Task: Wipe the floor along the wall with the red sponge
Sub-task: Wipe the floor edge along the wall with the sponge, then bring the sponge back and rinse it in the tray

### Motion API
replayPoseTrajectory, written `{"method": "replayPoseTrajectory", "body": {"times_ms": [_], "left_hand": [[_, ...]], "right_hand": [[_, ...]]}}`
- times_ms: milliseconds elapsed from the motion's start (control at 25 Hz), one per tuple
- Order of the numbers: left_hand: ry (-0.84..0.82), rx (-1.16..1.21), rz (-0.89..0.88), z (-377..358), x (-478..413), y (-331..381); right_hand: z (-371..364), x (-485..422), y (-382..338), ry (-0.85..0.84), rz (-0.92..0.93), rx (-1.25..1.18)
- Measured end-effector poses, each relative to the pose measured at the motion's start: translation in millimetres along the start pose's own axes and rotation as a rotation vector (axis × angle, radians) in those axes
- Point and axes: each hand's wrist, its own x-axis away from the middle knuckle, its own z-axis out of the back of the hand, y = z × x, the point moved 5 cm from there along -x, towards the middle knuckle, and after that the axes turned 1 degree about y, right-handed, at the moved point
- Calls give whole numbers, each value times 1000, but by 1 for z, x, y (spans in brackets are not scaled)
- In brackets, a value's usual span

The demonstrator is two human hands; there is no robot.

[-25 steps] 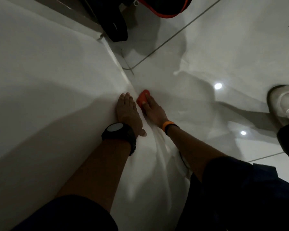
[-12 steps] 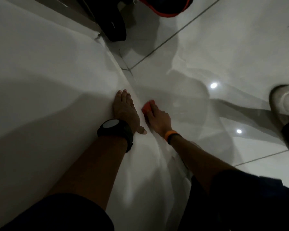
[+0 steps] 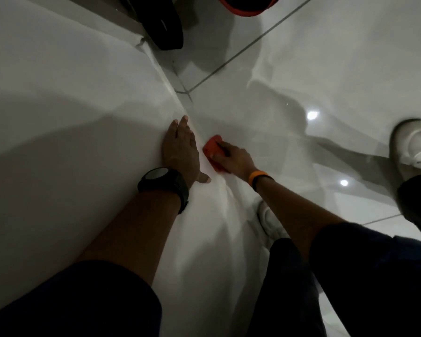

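The red sponge (image 3: 212,150) lies flat on the glossy white tiled floor (image 3: 265,122), close to the foot of the white wall (image 3: 66,105). My right hand (image 3: 232,158), with an orange wristband, presses down on the sponge and covers its near half. My left hand (image 3: 181,150), with a black watch on the wrist, rests flat with spread fingers on the wall just left of the sponge, its thumb near the floor line.
A black object (image 3: 164,23) stands against the wall ahead, with a red-rimmed dark object (image 3: 247,7) beside it at the top edge. My white shoes are at the right (image 3: 413,144) and under my right arm (image 3: 269,221). Grout lines cross the floor.
My right hand has drawn the sponge back along the wall toward me, away from the grout joint. My left hand has stayed flat on the wall.
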Motion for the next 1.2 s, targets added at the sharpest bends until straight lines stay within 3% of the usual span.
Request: {"method": "replayPoseTrajectory", "body": {"times_ms": [240,400,520,720,1000,1080,1200], "left_hand": [[89,123,-18,-8,17,36],[277,278,14,-3,31,52],[431,355,8,11,59,54],[733,427,5,93,139,42],[1274,745,-25,344,305,-7],[1334,764,-56,410,339,-6],[1308,793,-86,492,371,9]], "right_hand": [[-30,72,81,-70,-141,69],[-9,88,72,-55,-52,42],[37,125,50,48,63,-4],[174,240,-9,319,261,-25],[448,500,-123,838,575,163],[518,551,-141,987,641,246],[609,574,-139,1068,514,375]]}}
